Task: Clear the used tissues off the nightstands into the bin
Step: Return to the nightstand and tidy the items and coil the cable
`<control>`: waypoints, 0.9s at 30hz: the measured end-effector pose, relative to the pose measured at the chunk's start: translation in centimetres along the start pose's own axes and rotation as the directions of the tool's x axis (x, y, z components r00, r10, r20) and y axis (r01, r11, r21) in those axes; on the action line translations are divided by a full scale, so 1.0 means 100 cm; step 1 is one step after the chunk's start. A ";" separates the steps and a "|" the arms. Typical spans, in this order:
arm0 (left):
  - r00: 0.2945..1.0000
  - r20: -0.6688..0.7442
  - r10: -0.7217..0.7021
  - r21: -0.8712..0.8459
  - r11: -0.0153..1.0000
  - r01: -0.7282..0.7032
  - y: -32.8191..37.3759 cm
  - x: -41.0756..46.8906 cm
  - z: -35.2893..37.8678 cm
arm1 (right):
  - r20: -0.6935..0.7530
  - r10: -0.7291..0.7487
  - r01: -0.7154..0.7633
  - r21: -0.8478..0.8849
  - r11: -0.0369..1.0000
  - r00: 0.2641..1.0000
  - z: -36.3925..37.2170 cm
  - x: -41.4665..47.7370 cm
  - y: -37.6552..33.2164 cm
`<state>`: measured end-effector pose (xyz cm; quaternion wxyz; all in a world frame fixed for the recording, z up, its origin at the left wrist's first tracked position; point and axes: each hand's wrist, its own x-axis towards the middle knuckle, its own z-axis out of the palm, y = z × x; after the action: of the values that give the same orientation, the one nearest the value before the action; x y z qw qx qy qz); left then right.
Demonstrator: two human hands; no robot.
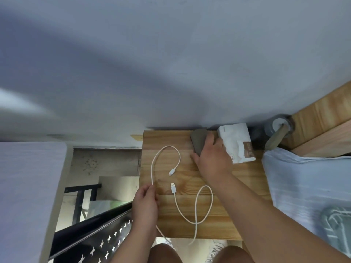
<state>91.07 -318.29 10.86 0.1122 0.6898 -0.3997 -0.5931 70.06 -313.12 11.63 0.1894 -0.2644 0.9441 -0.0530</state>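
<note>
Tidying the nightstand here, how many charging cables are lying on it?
1, as far as I can tell: one white cable loops across the nightstand, both plugs near the middle. The left hand pinches it at the left edge.

There is a single view, from a wide-angle camera worn on the person's head. It looks steeply down and forward from close above a light wooden nightstand top, which fills the lower middle of the frame. The facing pale grey-blue wall takes up the whole upper half and bends with the lens. The person's bare knees sit at the bottom edge, so the camera is almost directly over the near edge of the nightstand. Both forearms enter from below. The left margin shows a pale bed surface, the right margin light blue bedding. The edges are blurred.
</note>
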 end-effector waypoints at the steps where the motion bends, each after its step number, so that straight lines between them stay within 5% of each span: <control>1: 1.000 0.015 -0.012 -0.007 1.000 0.012 0.002 -0.002 0.001 | 0.005 -0.007 0.007 0.001 1.000 1.000 0.002 0.000 0.002; 7: 0.994 0.108 -0.013 -0.055 0.998 0.019 0.018 -0.019 0.002 | 0.008 -0.054 0.054 0.057 0.997 0.998 -0.016 -0.016 0.000; 11: 0.970 0.240 -0.047 -0.132 0.988 0.080 0.046 -0.050 0.005 | -0.031 -0.181 0.182 0.310 0.933 0.983 -0.049 -0.065 -0.002; 17: 0.869 0.495 -0.002 -0.341 0.919 0.197 0.103 -0.136 -0.005 | 0.438 -0.190 -0.274 0.788 0.551 0.878 -0.105 -0.176 -0.020; 20: 0.856 0.516 0.004 -0.333 0.922 0.197 0.127 -0.176 -0.017 | 0.444 -0.210 -0.321 0.839 0.439 0.871 -0.142 -0.213 -0.015; 27: 0.846 0.533 -0.017 -0.374 0.892 0.253 0.200 -0.239 -0.049 | 0.368 -0.238 -0.163 0.785 0.598 0.899 -0.220 -0.268 0.028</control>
<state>87.68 -316.62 42.22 0.1069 0.4902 -0.2232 -0.8358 81.32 -296.82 40.19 0.4927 -0.1763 0.7450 -0.4136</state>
